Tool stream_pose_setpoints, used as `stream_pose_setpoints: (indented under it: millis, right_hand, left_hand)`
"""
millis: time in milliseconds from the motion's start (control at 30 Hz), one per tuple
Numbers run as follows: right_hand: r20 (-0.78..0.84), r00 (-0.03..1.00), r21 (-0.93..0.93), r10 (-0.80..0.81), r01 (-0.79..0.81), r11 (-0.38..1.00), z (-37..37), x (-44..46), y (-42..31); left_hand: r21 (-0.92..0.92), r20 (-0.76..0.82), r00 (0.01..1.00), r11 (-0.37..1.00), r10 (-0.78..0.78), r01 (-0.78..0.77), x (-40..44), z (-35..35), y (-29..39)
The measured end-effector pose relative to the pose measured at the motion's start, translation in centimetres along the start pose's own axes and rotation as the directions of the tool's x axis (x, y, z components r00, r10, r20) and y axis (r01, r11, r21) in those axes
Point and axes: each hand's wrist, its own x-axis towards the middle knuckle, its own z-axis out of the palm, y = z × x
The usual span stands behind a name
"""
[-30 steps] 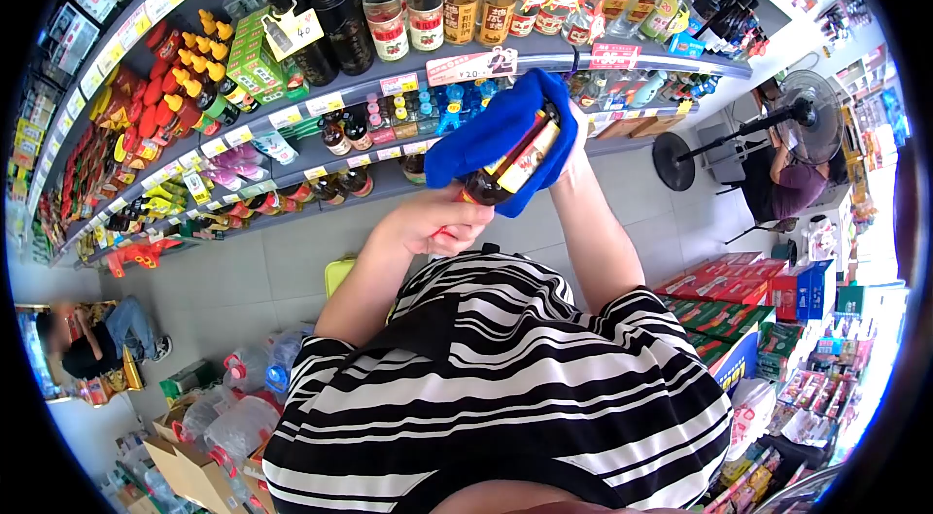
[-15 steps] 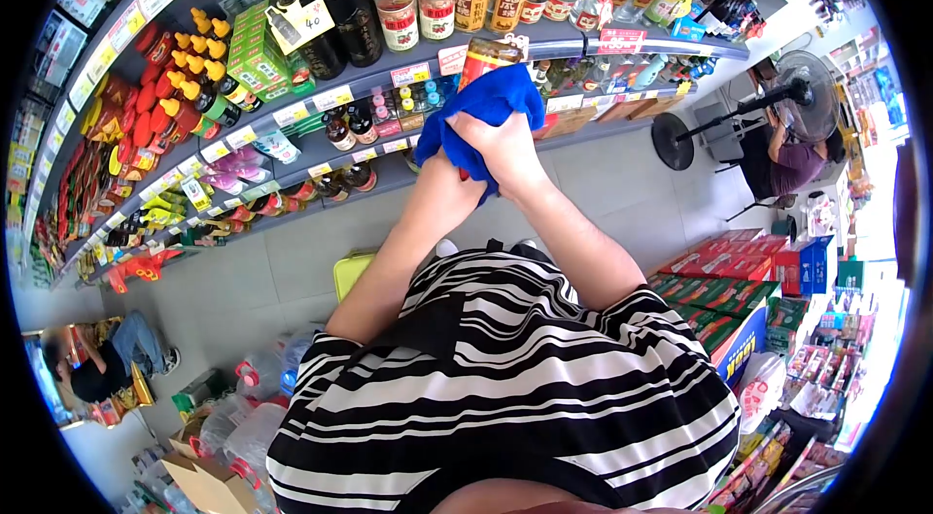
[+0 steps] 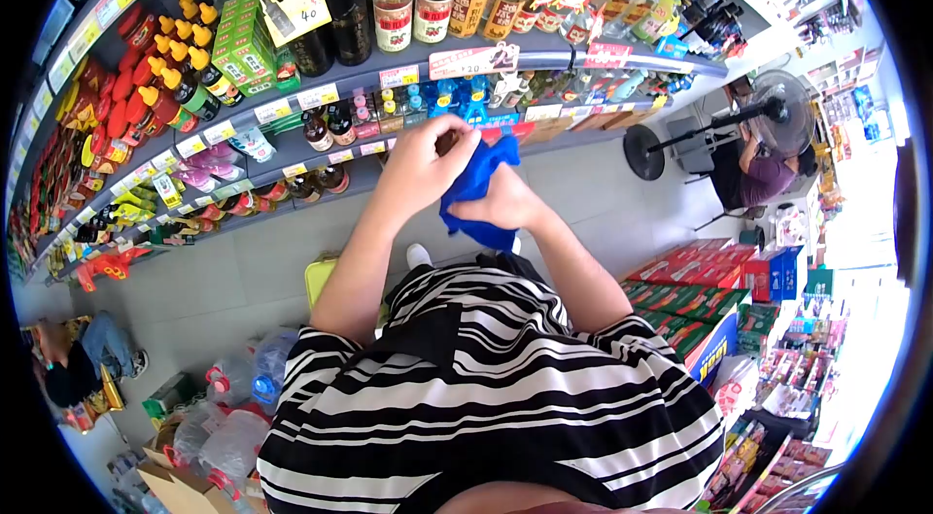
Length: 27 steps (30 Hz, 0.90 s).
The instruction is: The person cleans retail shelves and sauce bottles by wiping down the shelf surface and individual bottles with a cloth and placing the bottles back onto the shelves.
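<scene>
My left hand [image 3: 425,166] is raised in front of the shelf, with its fingers curled round a bottle [image 3: 447,141]. Only a small brown part of the bottle shows in the curl of the fingers; the rest is hidden by the hand and cloth. Close on the right, my right hand [image 3: 498,199] grips a crumpled blue cloth [image 3: 478,174] bunched against the left hand. Part of the cloth hangs below the fingers. A bit of red [image 3: 507,132] shows just beyond the cloth, and I cannot tell whether it belongs to the bottle or the shelf.
Curved shelves [image 3: 418,62] ahead carry clear liquor bottles [image 3: 394,4], black bottles [image 3: 347,14], sauces and price tags. A standing fan [image 3: 773,111] and a seated person [image 3: 768,164] are at right. Stacked cartons [image 3: 695,266] stand nearer; plastic jugs [image 3: 233,436] lie at left.
Both hands have drawn back from the shelf edge. The bottle, its orange label visible before, is now mostly hidden. My left hand has moved up and left, clear of the cloth.
</scene>
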Motion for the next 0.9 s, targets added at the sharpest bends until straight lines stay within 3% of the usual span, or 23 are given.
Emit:
stream_pose_setpoints:
  millis: [33,100,133,267,367,533,633,700,767,800,900]
  right_hand:
    - [0.049,0.999,0.078,0.010,-0.014,0.997,-0.1,-0.1,0.2]
    - [0.134,0.989,0.183,0.065,-0.089,0.979,-0.4,-0.4,-0.2]
    - [0.206,0.971,0.300,0.122,-0.181,0.937,-0.5,-0.3,0.2]
    - [0.413,0.880,0.594,0.236,-0.457,0.663,-1.0,-0.2,2.4]
    - [0.542,0.819,0.690,0.191,-0.563,0.456,-1.6,-0.2,4.0]
    - [0.633,0.770,0.648,0.082,-0.585,0.488,-4.4,-0.1,4.9]
    - [0.565,0.811,0.457,0.155,-0.464,0.759,-5.9,0.1,6.1]
    - [0.476,0.847,0.179,0.236,-0.356,0.917,-7.6,0.0,5.3]
    - [0.390,0.886,-0.113,0.250,-0.223,0.968,-9.2,0.0,5.2]
    - [0.223,0.974,-0.287,0.034,0.032,0.957,-9.6,-0.4,6.3]
    - [-0.080,0.996,-0.807,-0.033,-0.045,0.589,-11.2,-1.5,6.5]
  left_hand:
    - [-0.014,-0.077,0.996,0.999,0.048,-0.050,-0.2,0.6,-0.8]
    - [-0.131,-0.083,0.994,0.990,-0.065,0.054,-0.6,1.1,-2.9]
    - [-0.242,-0.056,0.989,0.963,-0.136,0.119,-0.7,0.9,-2.4]
    - [-0.390,-0.018,0.988,0.910,-0.157,0.137,-0.1,0.8,-2.8]
    - [-0.456,-0.058,0.984,0.881,-0.167,0.123,0.2,0.9,-2.0]
    - [-0.382,-0.100,0.988,0.922,-0.114,0.067,1.2,1.6,-1.2]
    - [-0.478,-0.137,0.979,0.876,-0.151,0.068,1.9,2.6,-0.4]
    - [-0.494,-0.200,0.963,0.867,-0.180,0.060,2.4,3.8,-0.3]
    - [-0.438,-0.293,0.934,0.897,-0.203,0.057,3.0,5.4,-1.8]
    - [-0.409,-0.352,0.913,0.911,-0.208,0.050,3.3,6.3,-2.9]
    - [-0.573,-0.499,0.794,0.819,-0.347,-0.003,4.2,10.1,-4.4]
